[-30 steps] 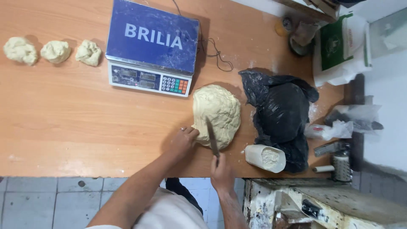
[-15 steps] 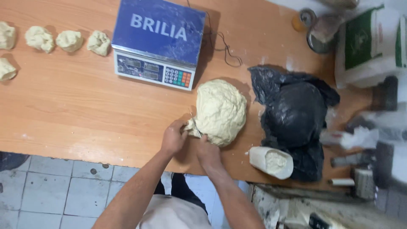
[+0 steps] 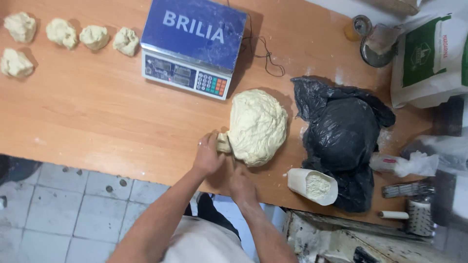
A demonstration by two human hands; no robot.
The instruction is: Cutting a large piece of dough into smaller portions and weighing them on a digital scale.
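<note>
The left hand (image 3: 207,156) grips a small piece of dough (image 3: 224,143) at the nine o'clock edge of the big dough mass (image 3: 257,125), which lies on the wooden table (image 3: 97,112) (scale (image 3: 192,46) at eleven o'clock). The right hand (image 3: 240,184) sits at six o'clock; its grasp cannot be made out.

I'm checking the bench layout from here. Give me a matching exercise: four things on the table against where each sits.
Things:
1. big dough mass
2. small dough pieces
3. scale
4. flour scoop

Places:
A. near table edge, below the black bag
B. far left end of the table
C. mid-table, right beside the left hand
D. back of the table, behind the big dough

Pairs: 1-C, 2-B, 3-D, 4-A
</note>
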